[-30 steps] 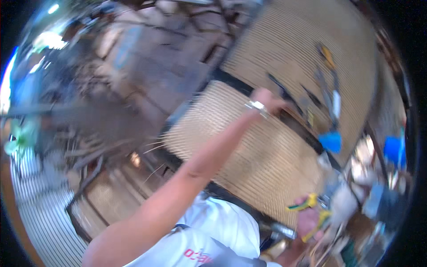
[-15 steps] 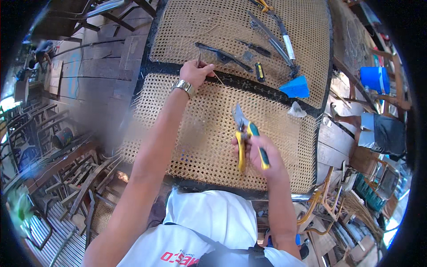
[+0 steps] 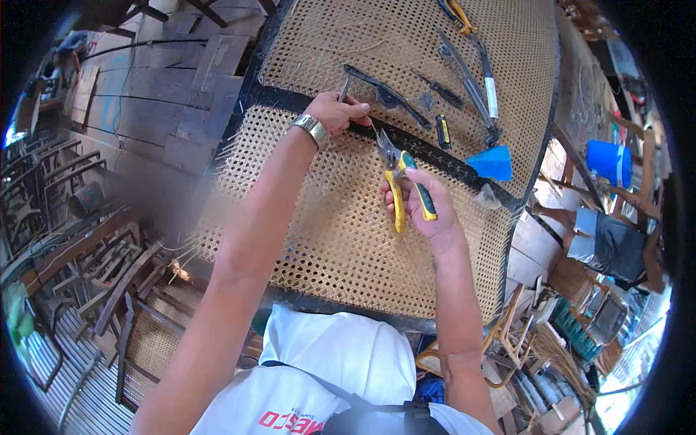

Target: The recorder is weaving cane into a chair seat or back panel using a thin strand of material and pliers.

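My right hand (image 3: 435, 206) grips pruning shears (image 3: 401, 188) with yellow and dark green handles. The spread blades point up toward the fingers of my left hand (image 3: 335, 116), close to a dark wooden crossbar (image 3: 428, 151). From the top of my closed left hand sticks a thin metal tool (image 3: 344, 90); its other end is hidden. Those fingers pinch at the crossbar's edge, and any cane strand between them is too small to make out. Beneath both hands lies a dark frame with woven cane webbing (image 3: 348, 246), loose strand ends fraying at its left side.
On the far cane panel lie a dark curved tool (image 3: 388, 94), a thin pointed tool (image 3: 440, 88), a yellow-black cutter (image 3: 443, 131), a hammer (image 3: 475, 94), a blue plastic piece (image 3: 491, 163) and yellow-handled pliers (image 3: 457, 14). A blue bucket (image 3: 609, 162) and chair frames (image 3: 94, 268) stand around.
My right hand has raised the shears toward the crossbar, so their blades now sit near my left fingertips. The strand seen earlier by the left hand is harder to see.
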`<state>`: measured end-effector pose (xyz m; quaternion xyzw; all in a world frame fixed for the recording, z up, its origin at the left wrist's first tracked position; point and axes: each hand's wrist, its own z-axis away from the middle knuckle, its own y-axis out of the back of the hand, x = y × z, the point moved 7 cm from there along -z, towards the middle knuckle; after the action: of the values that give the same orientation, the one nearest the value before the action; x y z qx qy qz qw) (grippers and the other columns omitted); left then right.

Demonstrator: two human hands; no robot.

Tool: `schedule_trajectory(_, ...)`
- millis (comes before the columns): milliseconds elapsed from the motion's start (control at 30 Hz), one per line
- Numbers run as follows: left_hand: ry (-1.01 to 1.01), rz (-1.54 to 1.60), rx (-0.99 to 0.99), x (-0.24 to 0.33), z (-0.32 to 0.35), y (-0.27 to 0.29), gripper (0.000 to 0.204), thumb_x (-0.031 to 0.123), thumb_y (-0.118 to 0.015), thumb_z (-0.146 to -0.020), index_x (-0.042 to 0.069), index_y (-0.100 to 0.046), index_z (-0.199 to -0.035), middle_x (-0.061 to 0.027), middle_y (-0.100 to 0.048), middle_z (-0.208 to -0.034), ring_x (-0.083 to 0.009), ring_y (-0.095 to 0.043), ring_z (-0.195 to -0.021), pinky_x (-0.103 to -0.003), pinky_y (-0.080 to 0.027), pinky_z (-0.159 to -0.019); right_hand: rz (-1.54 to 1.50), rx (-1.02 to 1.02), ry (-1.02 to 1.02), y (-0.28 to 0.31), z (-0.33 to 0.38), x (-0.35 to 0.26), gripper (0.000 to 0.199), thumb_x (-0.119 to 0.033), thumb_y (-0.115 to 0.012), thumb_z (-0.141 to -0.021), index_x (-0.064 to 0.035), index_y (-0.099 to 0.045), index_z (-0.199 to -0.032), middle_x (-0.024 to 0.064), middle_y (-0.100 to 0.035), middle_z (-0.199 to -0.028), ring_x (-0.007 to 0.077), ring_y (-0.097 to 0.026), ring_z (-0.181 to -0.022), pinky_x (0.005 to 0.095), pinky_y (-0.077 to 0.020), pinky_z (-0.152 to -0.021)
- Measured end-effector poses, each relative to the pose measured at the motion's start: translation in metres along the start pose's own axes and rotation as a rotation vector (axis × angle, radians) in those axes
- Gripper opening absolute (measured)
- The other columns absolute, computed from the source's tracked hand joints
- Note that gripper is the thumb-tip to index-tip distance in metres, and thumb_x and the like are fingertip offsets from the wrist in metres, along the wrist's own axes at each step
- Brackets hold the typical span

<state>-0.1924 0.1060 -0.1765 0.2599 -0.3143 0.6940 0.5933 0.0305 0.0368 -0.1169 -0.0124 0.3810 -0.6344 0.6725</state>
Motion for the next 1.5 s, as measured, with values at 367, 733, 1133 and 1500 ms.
schedule_trajectory(367,-0.016,0.033,0.014,0.007,0.004,-0.004,0.026,0.031,-0.071,-0.092,0.007,-0.064,-0.085,-0.0066,-0.074,-0.078,-0.0068,-0.041,-0.044,-0.026,-0.032,-0.039,0.363,0.109,0.083,-0.007,0.022,-0.017,0.035,-0.026,-0.068,-0.086,-0.0010,-0.061,-0.108,0.0105,-0.065,-0.090,0.0149,-0.064,-0.075,0.0284,-0.0535,-0.067)
schedule_trajectory(733,-0.727,-0.934,0.252,0.028,0.079,-0.022,0.021,0.022,-0.064,-0.095,0.017,-0.072,-0.114,-0.0087,-0.071,-0.102,-0.0233,-0.069,-0.082,-0.035,-0.057,-0.071,1.887,0.783,0.534,0.028,0.114,-0.038,0.073,-0.036,-0.078,-0.081,-0.0025,-0.049,-0.140,0.0210,-0.043,-0.143,0.0395,-0.038,-0.135,0.0544,-0.0290,-0.114)
schedule_trajectory(1133,-0.502,-1.184,0.118,0.007,0.030,-0.052,0.017,0.023,-0.064,-0.089,0.010,-0.071,-0.096,-0.0165,-0.063,-0.102,-0.0385,-0.066,-0.087,-0.048,-0.055,-0.080,1.348,0.732,0.800,-0.022,-0.010,-0.025,0.034,-0.019,-0.070,-0.082,-0.0016,-0.069,-0.111,0.0138,-0.059,-0.106,0.0309,-0.054,-0.104,0.0424,-0.0458,-0.093)
schedule_trajectory(1500,-0.226,-1.104,0.019,0.017,0.016,-0.055,0.021,0.023,-0.065,-0.084,0.005,-0.074,-0.086,-0.0220,-0.070,-0.085,-0.0357,-0.070,-0.078,-0.045,-0.055,-0.071,1.111,0.749,0.766,-0.012,-0.043,-0.030,0.011,-0.018,-0.067,-0.084,-0.0089,-0.072,-0.088,0.0108,-0.061,-0.096,0.0310,-0.057,-0.094,0.0443,-0.0460,-0.084)
